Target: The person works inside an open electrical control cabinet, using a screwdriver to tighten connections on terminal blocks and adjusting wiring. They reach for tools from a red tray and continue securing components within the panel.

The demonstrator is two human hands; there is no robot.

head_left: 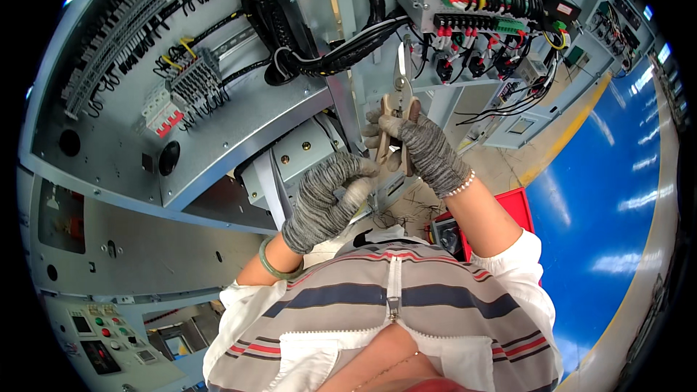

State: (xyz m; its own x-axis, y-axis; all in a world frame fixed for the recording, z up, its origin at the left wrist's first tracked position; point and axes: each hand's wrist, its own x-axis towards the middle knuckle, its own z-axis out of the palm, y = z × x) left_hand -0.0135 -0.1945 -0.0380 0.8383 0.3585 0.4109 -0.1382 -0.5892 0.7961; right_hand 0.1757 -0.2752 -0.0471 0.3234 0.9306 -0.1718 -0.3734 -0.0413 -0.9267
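Snips (401, 81) with grey metal jaws and beige handles point upward near the middle of the head view. My right hand (428, 147), in a grey knit glove, is wrapped round their handles. Just below and to the left, my left hand (325, 194) wears a matching glove. Its fingers are loosely curled toward the handle ends, with a small gap from the thumb. I see nothing in it; whether its fingertips touch a handle is unclear. Beyond the jaws, a thick black wire bundle (341, 58) runs across the cabinet frame.
At left stands an open metal cabinet (239, 147) with terminal rows and a breaker (167, 123). A wired control unit (472, 11) is at upper right, with loose black cables below it. A red bin (514, 210) stands by my right arm, beside the blue floor (573, 247).
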